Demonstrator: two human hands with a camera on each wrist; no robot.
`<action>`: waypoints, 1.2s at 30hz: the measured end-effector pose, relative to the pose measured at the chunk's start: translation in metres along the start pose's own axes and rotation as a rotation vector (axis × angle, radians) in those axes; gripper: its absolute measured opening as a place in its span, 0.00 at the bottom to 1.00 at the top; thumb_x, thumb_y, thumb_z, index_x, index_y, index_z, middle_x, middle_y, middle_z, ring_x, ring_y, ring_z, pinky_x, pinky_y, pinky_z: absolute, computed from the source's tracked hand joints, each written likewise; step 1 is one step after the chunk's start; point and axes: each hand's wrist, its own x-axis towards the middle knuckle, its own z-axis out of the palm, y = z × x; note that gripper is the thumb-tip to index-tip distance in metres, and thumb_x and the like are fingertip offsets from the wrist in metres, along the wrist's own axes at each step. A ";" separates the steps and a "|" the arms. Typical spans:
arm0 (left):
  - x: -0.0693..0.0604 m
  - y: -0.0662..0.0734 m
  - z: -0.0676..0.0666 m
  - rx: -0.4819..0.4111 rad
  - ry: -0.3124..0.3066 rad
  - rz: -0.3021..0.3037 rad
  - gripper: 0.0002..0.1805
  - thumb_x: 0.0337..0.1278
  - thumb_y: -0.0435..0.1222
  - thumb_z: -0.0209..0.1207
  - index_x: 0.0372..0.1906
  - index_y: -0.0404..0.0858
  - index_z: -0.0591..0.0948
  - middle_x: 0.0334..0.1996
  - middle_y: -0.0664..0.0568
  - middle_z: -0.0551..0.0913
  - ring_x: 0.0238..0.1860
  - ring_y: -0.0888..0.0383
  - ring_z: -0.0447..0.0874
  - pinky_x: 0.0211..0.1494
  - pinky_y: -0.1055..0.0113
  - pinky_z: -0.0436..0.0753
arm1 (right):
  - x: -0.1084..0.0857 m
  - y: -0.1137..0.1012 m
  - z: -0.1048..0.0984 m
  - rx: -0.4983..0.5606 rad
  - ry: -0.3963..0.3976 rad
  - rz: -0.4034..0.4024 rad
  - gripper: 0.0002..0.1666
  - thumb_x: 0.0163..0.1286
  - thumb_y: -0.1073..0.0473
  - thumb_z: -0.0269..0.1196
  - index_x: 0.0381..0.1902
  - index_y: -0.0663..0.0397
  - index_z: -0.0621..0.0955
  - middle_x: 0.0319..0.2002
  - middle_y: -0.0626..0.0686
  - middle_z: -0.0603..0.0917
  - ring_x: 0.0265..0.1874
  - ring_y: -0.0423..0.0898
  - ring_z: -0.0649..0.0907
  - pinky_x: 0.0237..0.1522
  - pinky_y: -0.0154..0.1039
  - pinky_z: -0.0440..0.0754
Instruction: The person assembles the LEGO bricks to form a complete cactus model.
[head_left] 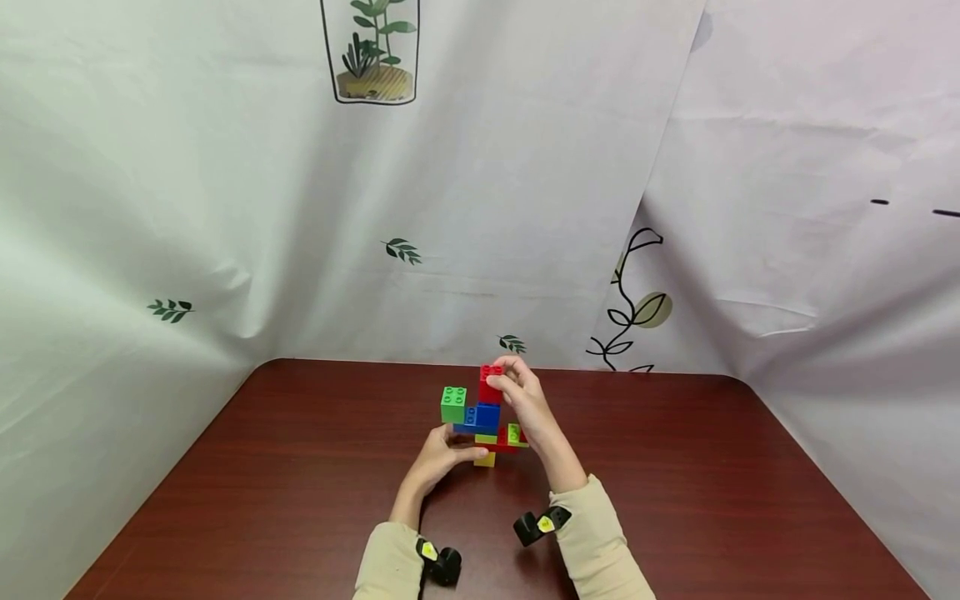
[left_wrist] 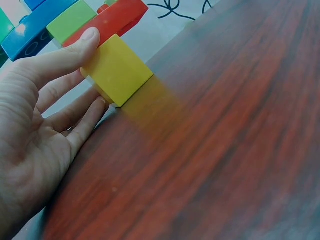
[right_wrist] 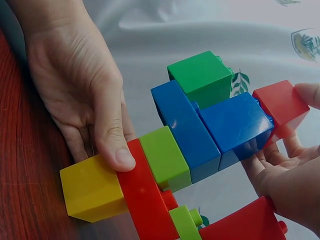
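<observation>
A stack of toy building bricks stands on a yellow brick (left_wrist: 120, 70) at the table's far side. My left hand (head_left: 441, 457) grips the stack low down, thumb across the joint of the yellow brick and a long red brick (right_wrist: 147, 192). Above come a lime brick (right_wrist: 166, 159), a long blue brick (right_wrist: 186, 131), then a green brick (right_wrist: 201, 75) and a blue brick (right_wrist: 237, 127) side by side. My right hand (head_left: 528, 404) pinches a red brick (right_wrist: 281, 106) on top of that blue brick; blue studs show at their joint.
A thin lime piece (right_wrist: 185, 222) and another red brick (right_wrist: 245, 225) sit on the long red brick's right arm. Behind the dark wooden table (head_left: 300, 483) hangs a pale printed cloth (head_left: 487, 208). Each wrist carries a black camera.
</observation>
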 end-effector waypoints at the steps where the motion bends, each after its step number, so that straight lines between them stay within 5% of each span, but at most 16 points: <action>1: 0.000 0.000 0.000 0.003 0.002 0.000 0.29 0.52 0.38 0.70 0.58 0.31 0.75 0.52 0.37 0.83 0.50 0.50 0.84 0.55 0.57 0.83 | 0.000 0.000 0.000 -0.003 -0.002 0.000 0.14 0.69 0.59 0.55 0.50 0.58 0.71 0.39 0.44 0.78 0.45 0.42 0.77 0.66 0.59 0.67; 14: 0.004 0.001 0.006 -0.028 -0.020 -0.014 0.29 0.52 0.39 0.70 0.57 0.30 0.76 0.51 0.37 0.83 0.45 0.56 0.84 0.47 0.64 0.83 | -0.004 -0.009 -0.004 -0.051 -0.029 -0.040 0.13 0.69 0.63 0.53 0.49 0.61 0.69 0.38 0.43 0.76 0.43 0.41 0.76 0.50 0.38 0.74; 21: 0.003 0.002 0.005 -0.038 -0.016 -0.028 0.27 0.54 0.38 0.69 0.58 0.32 0.76 0.51 0.39 0.83 0.46 0.56 0.83 0.48 0.64 0.82 | -0.005 -0.006 -0.003 -0.077 -0.075 -0.098 0.15 0.68 0.65 0.54 0.50 0.66 0.68 0.45 0.54 0.76 0.43 0.40 0.76 0.50 0.32 0.75; 36: -0.001 0.003 0.002 -0.027 0.011 -0.044 0.27 0.52 0.37 0.69 0.58 0.33 0.76 0.51 0.40 0.84 0.46 0.56 0.83 0.50 0.63 0.82 | -0.003 -0.002 0.000 -0.049 -0.082 -0.072 0.15 0.66 0.63 0.53 0.48 0.64 0.68 0.40 0.44 0.75 0.43 0.41 0.76 0.53 0.40 0.74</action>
